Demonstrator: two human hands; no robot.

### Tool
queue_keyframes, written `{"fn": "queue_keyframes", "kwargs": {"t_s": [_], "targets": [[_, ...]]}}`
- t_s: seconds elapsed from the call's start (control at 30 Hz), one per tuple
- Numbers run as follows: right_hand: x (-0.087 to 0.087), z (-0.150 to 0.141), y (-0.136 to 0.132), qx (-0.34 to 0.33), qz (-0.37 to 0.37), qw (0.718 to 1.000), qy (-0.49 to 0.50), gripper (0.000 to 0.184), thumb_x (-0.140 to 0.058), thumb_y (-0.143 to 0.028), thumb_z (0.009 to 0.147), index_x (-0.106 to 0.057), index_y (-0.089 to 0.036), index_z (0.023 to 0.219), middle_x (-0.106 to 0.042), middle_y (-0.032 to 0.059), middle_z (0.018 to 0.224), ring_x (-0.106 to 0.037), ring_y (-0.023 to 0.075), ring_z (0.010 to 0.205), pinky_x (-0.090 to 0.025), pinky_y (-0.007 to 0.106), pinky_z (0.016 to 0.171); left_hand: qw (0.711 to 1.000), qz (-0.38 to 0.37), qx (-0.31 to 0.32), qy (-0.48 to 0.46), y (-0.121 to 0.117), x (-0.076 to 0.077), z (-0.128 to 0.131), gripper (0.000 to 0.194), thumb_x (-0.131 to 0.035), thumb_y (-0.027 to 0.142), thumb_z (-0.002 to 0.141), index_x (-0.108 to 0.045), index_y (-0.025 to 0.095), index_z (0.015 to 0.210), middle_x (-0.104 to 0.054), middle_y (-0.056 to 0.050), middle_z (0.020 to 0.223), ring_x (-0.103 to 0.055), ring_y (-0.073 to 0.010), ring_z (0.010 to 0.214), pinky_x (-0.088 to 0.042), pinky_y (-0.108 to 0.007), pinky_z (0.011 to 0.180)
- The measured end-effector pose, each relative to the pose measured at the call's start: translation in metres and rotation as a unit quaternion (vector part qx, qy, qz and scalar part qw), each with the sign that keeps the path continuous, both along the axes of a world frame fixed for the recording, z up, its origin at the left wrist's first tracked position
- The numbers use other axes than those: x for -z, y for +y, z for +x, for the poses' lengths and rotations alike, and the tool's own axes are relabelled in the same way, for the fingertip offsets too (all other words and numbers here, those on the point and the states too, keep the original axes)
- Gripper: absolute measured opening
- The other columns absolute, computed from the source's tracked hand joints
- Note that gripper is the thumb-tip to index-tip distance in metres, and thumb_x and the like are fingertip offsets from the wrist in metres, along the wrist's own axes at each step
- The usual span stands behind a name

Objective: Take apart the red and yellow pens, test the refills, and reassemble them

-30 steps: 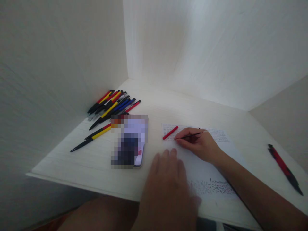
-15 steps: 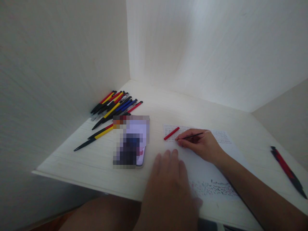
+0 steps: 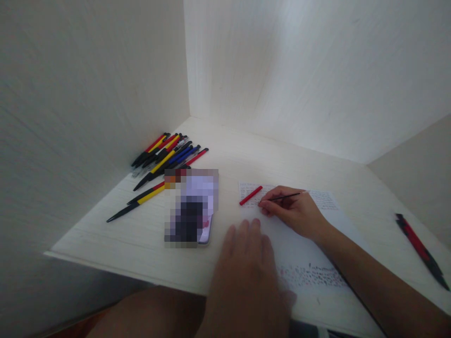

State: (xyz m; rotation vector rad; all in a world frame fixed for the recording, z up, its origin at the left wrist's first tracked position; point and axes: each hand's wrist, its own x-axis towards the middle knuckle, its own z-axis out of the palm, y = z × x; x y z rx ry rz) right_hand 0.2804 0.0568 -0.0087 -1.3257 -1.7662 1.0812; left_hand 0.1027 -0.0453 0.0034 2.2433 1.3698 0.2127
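Observation:
A thin, dark pen refill point(image 3: 287, 195) is pinched in my right hand point(image 3: 296, 209), its tip down at the lines of writing. Under that hand lies a white sheet of paper point(image 3: 299, 249), with small handwriting at its far end and rows of dark and red marks near its close end. A short red pen barrel point(image 3: 251, 195) rests on the sheet's far left corner, just left of my right fingertips. My left hand point(image 3: 246, 267) lies flat, fingers stretched out, over the paper's left edge.
A phone point(image 3: 206, 230), its screen blurred out, lies left of my left hand. Several pens point(image 3: 165, 157) in red, yellow, blue and black are heaped by the left wall. A red and black pen point(image 3: 421, 251) lies at the far right. White panels point(image 3: 275, 70) enclose the desk.
My right fingers and the pen refill have shifted very slightly at the writing. My left hand stays in place. The whole view has moved only a little.

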Motion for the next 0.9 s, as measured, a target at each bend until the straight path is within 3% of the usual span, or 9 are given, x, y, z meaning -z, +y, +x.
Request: {"fn": "queue_keyframes", "kwargs": {"t_s": [0.6,0.9], "targets": [[0.0006,0.0029,-0.0002,-0.034,0.029,0.999,-0.001,0.014,-0.076,-0.034,0.079,-0.076,-0.023,0.087,-0.073,0.0040,0.090,-0.067,0.0163,0.078,-0.056,0.031,0.071,1.000,0.003,0.003,0.000,0.0004,-0.0006,0.0004,0.079,-0.063,0.053,0.080,-0.049,0.007,0.142,-0.028,-0.022,0.155,-0.025,-0.0439,0.142,-0.022,-0.063,0.115],[-0.0011,-0.0025,-0.0013,-0.015,0.021,0.999,-0.028,0.013,-0.074,-0.032,0.080,-0.072,-0.019,0.082,-0.071,0.0037,0.079,-0.064,0.0146,0.068,-0.053,0.028,0.062,1.000,-0.016,0.008,-0.006,-0.0008,0.0008,-0.0004,0.077,-0.061,0.050,0.082,-0.048,0.007,0.143,-0.024,-0.021,0.157,-0.021,-0.0436,0.144,-0.018,-0.062,0.117]]}}
